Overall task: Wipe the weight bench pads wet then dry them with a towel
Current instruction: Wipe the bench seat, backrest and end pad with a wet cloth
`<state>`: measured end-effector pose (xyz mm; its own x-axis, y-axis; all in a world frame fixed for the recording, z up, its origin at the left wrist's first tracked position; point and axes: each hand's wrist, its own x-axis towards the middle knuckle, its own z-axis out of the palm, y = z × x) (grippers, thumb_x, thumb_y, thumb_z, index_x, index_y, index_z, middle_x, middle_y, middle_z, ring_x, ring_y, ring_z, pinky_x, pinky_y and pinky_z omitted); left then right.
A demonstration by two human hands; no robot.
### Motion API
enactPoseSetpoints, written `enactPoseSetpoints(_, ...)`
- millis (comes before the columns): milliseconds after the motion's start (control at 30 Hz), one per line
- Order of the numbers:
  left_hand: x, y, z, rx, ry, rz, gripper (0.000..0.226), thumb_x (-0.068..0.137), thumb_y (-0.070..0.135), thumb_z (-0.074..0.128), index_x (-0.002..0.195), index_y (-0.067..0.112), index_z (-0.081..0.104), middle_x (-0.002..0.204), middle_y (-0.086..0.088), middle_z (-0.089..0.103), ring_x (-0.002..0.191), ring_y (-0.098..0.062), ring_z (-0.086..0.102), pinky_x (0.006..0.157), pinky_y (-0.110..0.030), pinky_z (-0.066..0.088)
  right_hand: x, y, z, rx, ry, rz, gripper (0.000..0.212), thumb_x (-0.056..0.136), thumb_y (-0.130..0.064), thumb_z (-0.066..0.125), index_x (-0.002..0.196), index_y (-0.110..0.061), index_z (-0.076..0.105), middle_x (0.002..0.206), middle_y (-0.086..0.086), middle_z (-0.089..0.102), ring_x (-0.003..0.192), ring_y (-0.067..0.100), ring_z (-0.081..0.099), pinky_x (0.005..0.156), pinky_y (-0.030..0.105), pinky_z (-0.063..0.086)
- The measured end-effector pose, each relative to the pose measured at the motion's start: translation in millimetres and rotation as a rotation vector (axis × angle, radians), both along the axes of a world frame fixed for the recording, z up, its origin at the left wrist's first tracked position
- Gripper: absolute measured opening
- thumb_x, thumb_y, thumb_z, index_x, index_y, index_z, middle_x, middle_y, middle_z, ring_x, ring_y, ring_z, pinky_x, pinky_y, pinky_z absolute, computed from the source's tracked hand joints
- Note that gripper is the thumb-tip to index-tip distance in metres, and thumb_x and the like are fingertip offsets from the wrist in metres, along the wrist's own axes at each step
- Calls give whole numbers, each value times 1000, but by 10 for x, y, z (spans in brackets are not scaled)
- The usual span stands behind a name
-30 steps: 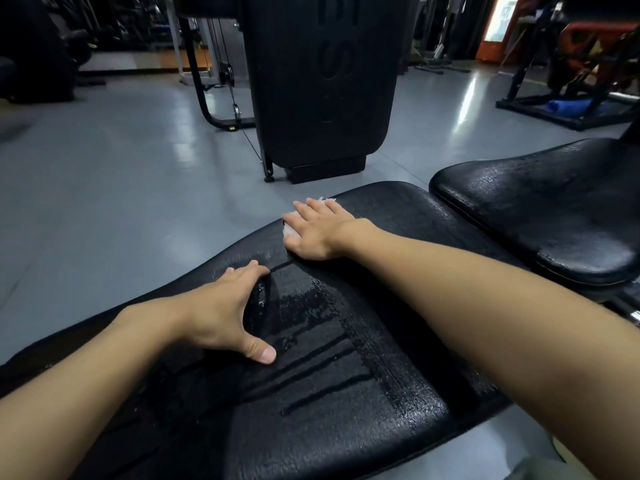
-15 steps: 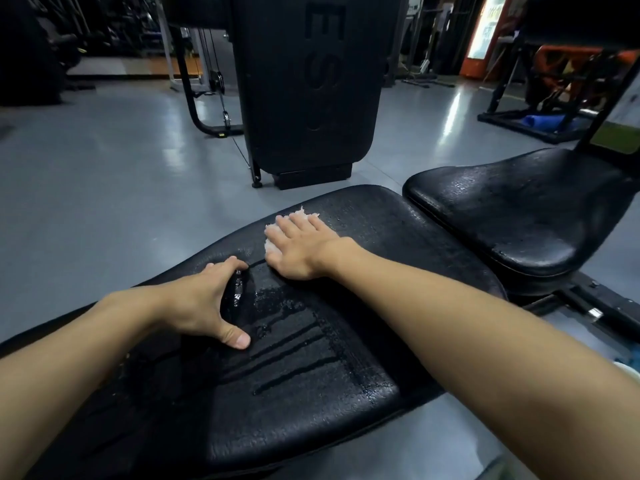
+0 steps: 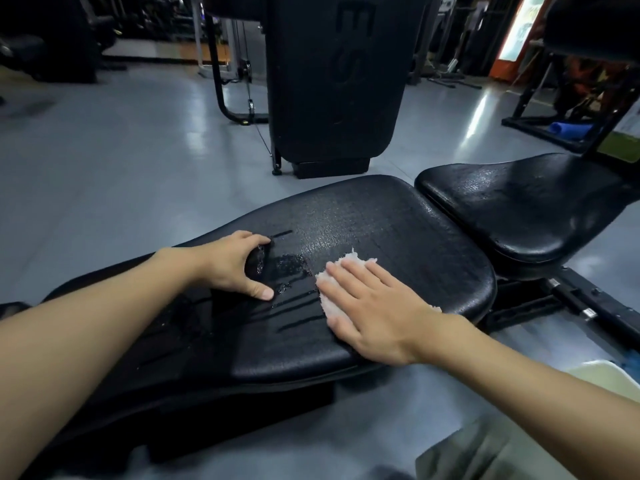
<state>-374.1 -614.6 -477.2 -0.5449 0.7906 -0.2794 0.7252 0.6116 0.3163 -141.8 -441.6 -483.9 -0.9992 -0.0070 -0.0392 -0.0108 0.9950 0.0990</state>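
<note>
Grey gym floor (image 3: 104,174) spreads around a black weight machine (image 3: 332,81). Before it lies the long back pad (image 3: 398,237), streaked wet, with the seat pad (image 3: 519,209) just beside its end. On the back pad the right hand (image 3: 374,313) presses flat, fingers straight, on a white towel (image 3: 349,263). The left hand (image 3: 228,265) curls round what looks like a dark wet cloth (image 3: 259,261).

The gym is dim; a bright glowing panel (image 3: 517,29) at far right throws pale glare streaks on the glossy grey floor (image 3: 483,102) and a sheen on the wet, textured black bench pad (image 3: 325,237). The wide lens bows the edges, the background is murky, and the shiny dark object (image 3: 258,261) in the left hand (image 3: 225,265) blends into the pad.
</note>
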Motion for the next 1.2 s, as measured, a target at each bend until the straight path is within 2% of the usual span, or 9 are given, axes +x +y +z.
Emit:
enactPoseSetpoints(100, 39, -101, 1, 19, 2, 24, 120, 56, 75, 74, 154, 26, 26, 157, -1, 25, 140, -20, 37, 116, -31, 30, 234, -52, -46, 60, 90, 18, 60, 98, -48, 27, 147, -17, 43, 154, 6, 42, 145, 29, 32, 120, 46, 21)
enactPoseSetpoints(167, 25, -164, 10, 37, -8, 21, 124, 51, 80, 71, 154, 27, 27, 157, 0, 26, 140, -18, 38, 115, -28, 29, 317, -62, -73, 79, 113, 42, 57, 99, -47, 30, 145, -17, 47, 152, 6, 45, 143, 29, 36, 118, 43, 20)
enactPoseSetpoints(267, -62, -255, 25, 19, -24, 8, 143, 34, 94, 65, 154, 30, 23, 159, 3, 23, 143, -15, 31, 118, -28, 26, 319, -38, -87, 94, 121, 54, 57, 100, -49, 29, 145, -18, 47, 153, 6, 44, 144, 29, 36, 117, 41, 16)
enactPoseSetpoints(400, -173, -318, -33, -58, -53, 4, 151, 28, 96, 67, 156, 34, 17, 161, 6, 19, 146, -14, 27, 121, -35, 24, 196, 0, -92, 64, 60, 36, 60, 100, -52, 26, 148, -20, 44, 156, 7, 41, 146, 29, 33, 119, 42, 14)
enactPoseSetpoints(500, -186, -290, -62, -71, -38, -6, 154, 26, 97, 64, 156, 32, 15, 161, 5, 20, 146, -15, 28, 120, -35, 25, -26, 45, -47, 32, 1, 23, 69, 97, -56, 12, 154, -23, 32, 163, 5, 27, 152, 27, 18, 122, 42, 4)
enactPoseSetpoints(667, -150, -273, -109, -61, -24, 14, 133, 49, 77, 78, 156, 31, 13, 163, -2, 17, 151, -22, 17, 122, -40, 21, -635, 127, 11, 8, -69, 1, 85, 82, -62, -9, 158, -29, 9, 168, 1, 1, 153, 21, -6, 122, 41, -7)
enactPoseSetpoints(767, -141, -257, -108, -76, -31, 28, 146, 32, 91, 66, 155, 32, 14, 162, -2, 17, 150, -25, 20, 121, -41, 22, -1071, 213, 23, -13, -97, -24, 70, 95, -58, 5, 158, -28, 9, 168, 2, -1, 153, 21, -6, 123, 43, -5)
enactPoseSetpoints(933, -138, -226, -140, -29, -29, 54, 124, 59, 59, 88, 155, 32, 15, 165, -3, 12, 152, -21, 12, 122, -36, 18, -1908, 380, 21, -17, -130, -63, 63, 101, -52, 14, 159, -26, 10, 168, 3, -1, 153, 21, -5, 123, 45, -3)
enactPoseSetpoints(1200, -141, -177, -147, -90, -58, 81, 125, 60, 52, 90, 155, 34, 10, 166, -5, 2, 153, -26, 5, 123, -45, 17, -2699, 503, 25, -20, -160, -114, 65, 99, -52, 16, 158, -26, 16, 167, 5, 6, 154, 24, 4, 123, 49, 2)
